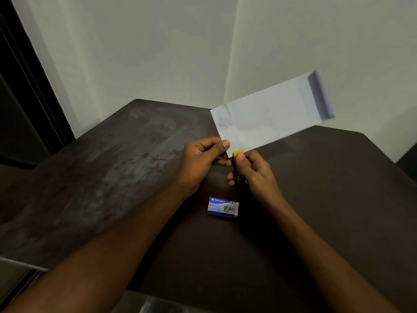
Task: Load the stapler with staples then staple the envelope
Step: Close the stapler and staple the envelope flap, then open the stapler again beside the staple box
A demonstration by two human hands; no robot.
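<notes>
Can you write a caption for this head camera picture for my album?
Two hands hold a white envelope and a small stapler over a dark table.

Matt white paper envelope [270, 118]; printed cardboard staple box [223, 207]; dark table [112, 166] w/ smudged, dull sheen.

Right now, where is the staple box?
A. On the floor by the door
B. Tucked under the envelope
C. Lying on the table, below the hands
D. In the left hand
C: the blue staple box lies on the dark table, nearer the person than both hands, while the left hand pinches the envelope and the right hand grips the stapler at its corner.
</notes>
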